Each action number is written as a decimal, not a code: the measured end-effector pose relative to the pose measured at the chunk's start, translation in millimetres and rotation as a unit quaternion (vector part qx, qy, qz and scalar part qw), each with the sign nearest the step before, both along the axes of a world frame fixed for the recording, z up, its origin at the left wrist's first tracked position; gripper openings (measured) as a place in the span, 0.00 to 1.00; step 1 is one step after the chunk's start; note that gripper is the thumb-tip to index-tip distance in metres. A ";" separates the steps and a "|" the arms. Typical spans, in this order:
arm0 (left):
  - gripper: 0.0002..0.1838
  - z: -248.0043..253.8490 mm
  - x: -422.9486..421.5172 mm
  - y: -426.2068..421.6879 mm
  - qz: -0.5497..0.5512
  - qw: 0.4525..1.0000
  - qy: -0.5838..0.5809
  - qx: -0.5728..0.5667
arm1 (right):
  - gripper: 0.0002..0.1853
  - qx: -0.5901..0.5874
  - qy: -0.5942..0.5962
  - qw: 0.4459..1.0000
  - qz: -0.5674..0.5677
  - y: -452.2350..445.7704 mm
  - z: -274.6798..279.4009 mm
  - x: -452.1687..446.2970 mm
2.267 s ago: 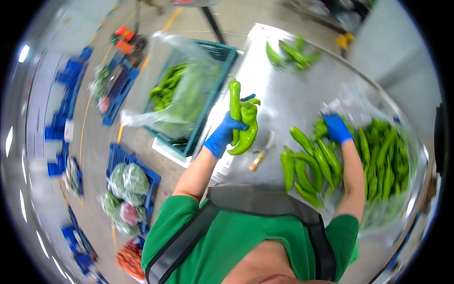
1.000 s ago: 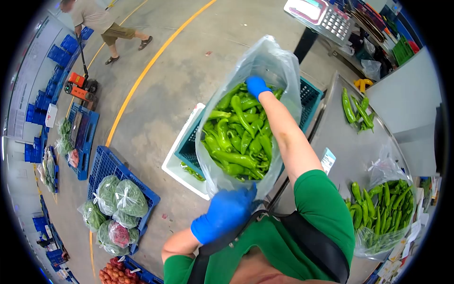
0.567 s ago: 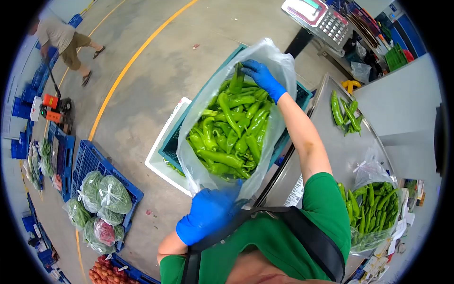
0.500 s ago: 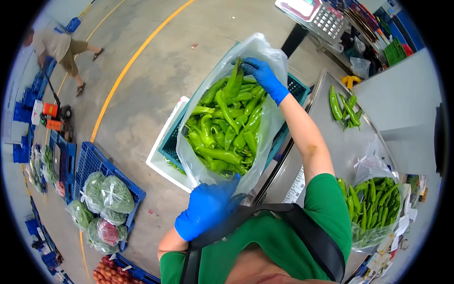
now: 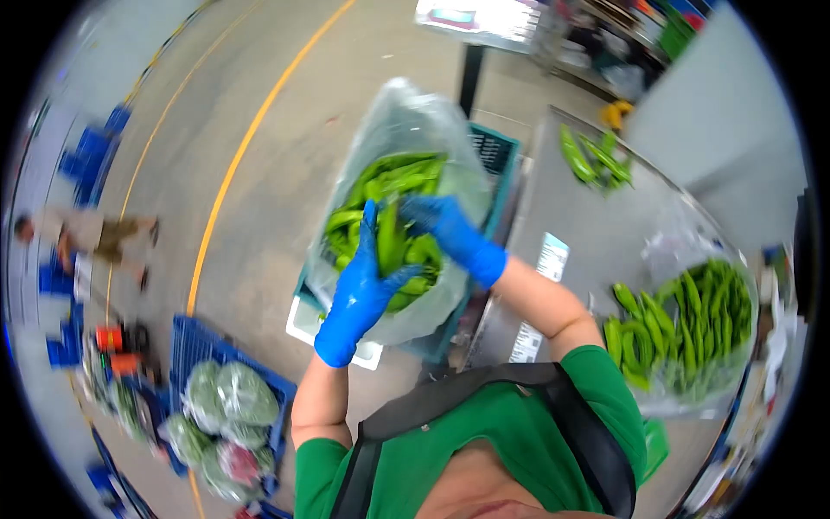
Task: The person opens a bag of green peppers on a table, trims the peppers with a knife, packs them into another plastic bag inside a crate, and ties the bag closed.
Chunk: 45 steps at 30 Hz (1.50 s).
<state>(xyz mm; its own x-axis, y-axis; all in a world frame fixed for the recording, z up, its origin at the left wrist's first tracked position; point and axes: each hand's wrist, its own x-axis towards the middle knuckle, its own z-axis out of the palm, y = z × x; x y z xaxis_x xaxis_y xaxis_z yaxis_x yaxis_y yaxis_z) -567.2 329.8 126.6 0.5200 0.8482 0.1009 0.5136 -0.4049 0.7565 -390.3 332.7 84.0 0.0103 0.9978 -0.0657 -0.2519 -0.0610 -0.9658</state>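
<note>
Both of my hands wear blue gloves, over a clear plastic bag (image 5: 471, 160) of long green peppers (image 5: 402, 173). One larger green pepper (image 5: 391, 246) stands upright between the hands. Its upper end is pinched by my right hand (image 5: 454, 232), whose fingertips are blurred. Beside the pepper's lower part is my left hand (image 5: 354, 292), open, fingers straight up and thumb spread to the right. Whether it touches the pepper I cannot tell. The bag lines a dark green crate (image 5: 497, 151) above a white box (image 5: 303, 320).
At right, a metal table (image 5: 553, 186) carries a few loose peppers (image 5: 596, 157) and another bag of peppers (image 5: 700, 320). A scale (image 5: 484, 22) stands beyond the crate. Bagged vegetables (image 5: 229, 406) lie on a blue pallet (image 5: 186, 346). A person (image 5: 82, 232) is far left.
My right hand has brought the pepper down toward the bag's middle. My left hand has left the bag's near edge and risen beside the pepper. The camera view has turned.
</note>
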 end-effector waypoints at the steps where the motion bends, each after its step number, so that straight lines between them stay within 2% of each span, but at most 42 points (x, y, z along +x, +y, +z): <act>1: 0.49 -4.6 5.9 -2.0 -0.023 0.999 0.014 -0.028 | 0.18 0.040 -0.058 0.997 -0.021 -14.3 -7.9 -5.4; 2: 0.49 -6.6 16.7 -10.8 -0.049 0.997 0.031 -0.055 | 0.18 0.056 -0.057 0.995 -0.052 -31.7 -12.4 -3.5; 3: 0.49 -0.4 26.9 -20.2 -0.051 0.996 0.021 -0.074 | 0.20 0.120 -0.120 0.982 -0.077 -45.9 -9.7 2.8; 4: 0.50 -1.1 37.1 -29.2 -0.070 0.991 0.000 -0.116 | 0.22 0.119 -0.108 0.982 -0.103 -63.2 -13.3 7.0; 6: 0.54 -5.4 68.1 -61.0 -0.094 0.984 0.054 -0.139 | 0.22 -0.060 -0.113 0.990 -0.064 -107.1 -18.2 25.6; 7: 0.58 -21.3 82.0 -75.3 -0.180 0.982 -0.034 -0.054 | 0.21 -0.085 -0.108 0.985 -0.107 -121.0 -24.3 43.6; 8: 0.57 -11.7 92.6 -85.0 -0.227 0.973 0.022 -0.043 | 0.20 -0.110 -0.102 0.978 -0.148 -129.9 -37.8 62.9; 10: 0.55 3.0 114.7 -107.3 -0.246 0.958 0.089 0.119 | 0.17 -0.072 -0.084 0.946 -0.304 -127.9 -111.4 139.6; 11: 0.51 12.2 124.3 -116.5 -0.245 0.966 0.046 0.075 | 0.16 -0.125 -0.076 0.916 -0.373 -120.7 -129.8 188.5; 12: 0.46 15.2 129.8 -123.2 -0.252 0.967 0.012 0.023 | 0.13 -0.144 0.063 0.888 -0.432 -119.7 -134.0 230.0; 13: 0.43 6.6 132.4 -126.5 -0.263 0.963 -0.013 -0.054 | 0.14 -0.128 0.101 0.875 -0.457 -110.7 -190.2 290.5; 14: 0.40 -5.9 136.0 -129.5 -0.277 0.951 -0.033 -0.135 | 0.15 -0.150 0.036 0.865 -0.478 -114.2 -193.9 332.9; 15: 0.36 -17.3 141.4 -135.7 -0.271 0.943 -0.039 -0.188 | 0.17 -0.210 -0.078 0.811 -0.540 -116.9 -185.0 361.4; 16: 0.36 -29.8 147.6 -141.5 -0.266 0.943 -0.011 -0.198 | 0.17 -0.245 -0.100 0.787 -0.558 -111.7 -196.5 394.0; 18: 0.34 -46.5 160.8 -155.4 -0.256 0.943 0.057 -0.203 | 0.15 -0.217 -0.083 0.818 -0.527 -128.8 -173.4 408.8; 19: 0.33 -52.8 167.2 -163.2 -0.255 0.930 0.064 -0.257 | 0.15 -0.169 -0.069 0.852 -0.490 -147.7 -148.4 398.4; 21: 0.27 -52.7 196.6 -181.0 -0.262 0.904 0.070 -0.332 | 0.14 -0.089 -0.180 0.880 -0.431 -210.7 -108.3 387.9; 22: 0.24 -64.9 207.6 -188.9 -0.300 0.896 0.052 -0.322 | 0.14 -0.055 -0.366 0.826 -0.425 -245.9 -133.6 401.6; 24: 0.21 -98.3 236.7 -201.2 -0.370 0.909 0.077 -0.178 | 0.12 -0.146 -0.490 0.769 -0.384 -347.8 -103.3 394.8; 25: 0.21 -104.2 259.4 -208.4 -0.365 0.914 0.099 -0.146 | 0.11 -0.142 -0.542 0.717 -0.415 -397.3 -125.7 404.9; 26: 0.21 -111.0 287.9 -215.6 -0.361 0.918 0.119 -0.112 | 0.16 -0.265 -0.616 0.644 -0.369 -436.6 -104.2 398.3; 28: 0.23 -154.9 346.6 -226.9 -0.367 0.930 -0.003 0.017 | 0.30 -0.236 -0.684 0.612 -0.317 -503.1 -112.5 401.8; 30: 0.27 -169.7 412.1 -244.9 -0.408 0.898 -0.005 0.165 | 0.40 -0.201 -0.656 0.668 -0.290 -523.8 -103.4 388.8; 32: 0.29 -197.3 451.9 -259.5 -0.494 0.830 0.095 0.242 | 0.47 -0.215 -0.628 0.701 -0.261 -538.1 -100.2 380.0; 35: 0.26 -198.6 472.5 -269.0 -0.484 0.841 0.210 0.121 | 0.51 -0.286 -0.589 0.719 -0.234 -549.3 -101.1 384.5; 36: 0.24 -196.4 469.3 -266.0 -0.447 0.870 0.155 -0.138 | 0.51 -0.301 -0.571 0.727 -0.236 -553.4 -101.8 387.9; 37: 0.23 -192.9 459.1 -258.4 -0.375 0.840 0.084 -0.382 | 0.51 -0.311 -0.553 0.736 -0.237 -553.4 -103.2 392.3; 38: 0.23 -188.3 447.9 -251.3 -0.278 0.754 0.001 -0.595 | 0.51 -0.310 -0.557 0.730 -0.245 -552.8 -106.0 397.2; 39: 0.23 -173.1 434.2 -247.8 -0.225 0.647 -0.072 -0.725 | 0.50 -0.307 -0.559 0.729 -0.250 -553.3 -110.4 399.2; 40: 0.26 -173.5 421.5 -245.6 -0.233 0.585 -0.128 -0.766 | 0.50 -0.302 -0.560 0.730 -0.250 -549.8 -114.9 397.5; 41: 0.27 -152.4 408.5 -257.3 -0.256 0.664 -0.154 -0.685 | 0.47 -0.307 -0.556 0.720 -0.279 -542.0 -111.3 391.4; 43: 0.27 -130.9 399.2 -267.3 -0.209 0.594 -0.241 -0.738 | 0.44 -0.263 -0.540 0.727 -0.334 -540.1 -116.0 389.6; 44: 0.26 -130.5 396.7 -264.0 -0.135 0.421 -0.302 -0.844 | 0.42 -0.243 -0.532 0.726 -0.362 -541.1 -117.9 392.0; 45: 0.26 -126.5 392.9 -261.5 -0.106 0.335 -0.343 -0.871 | 0.39 -0.209 -0.448 0.764 -0.415 -541.6 -121.6 394.4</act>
<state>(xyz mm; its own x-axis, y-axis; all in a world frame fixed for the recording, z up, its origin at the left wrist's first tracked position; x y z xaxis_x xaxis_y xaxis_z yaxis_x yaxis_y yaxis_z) -174.3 68.3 0.1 0.9483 -0.1188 -0.2943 0.0771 0.9858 -0.1494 4.1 -208.9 -37.6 0.8550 0.5178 0.0273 0.3795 -0.5889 -0.7136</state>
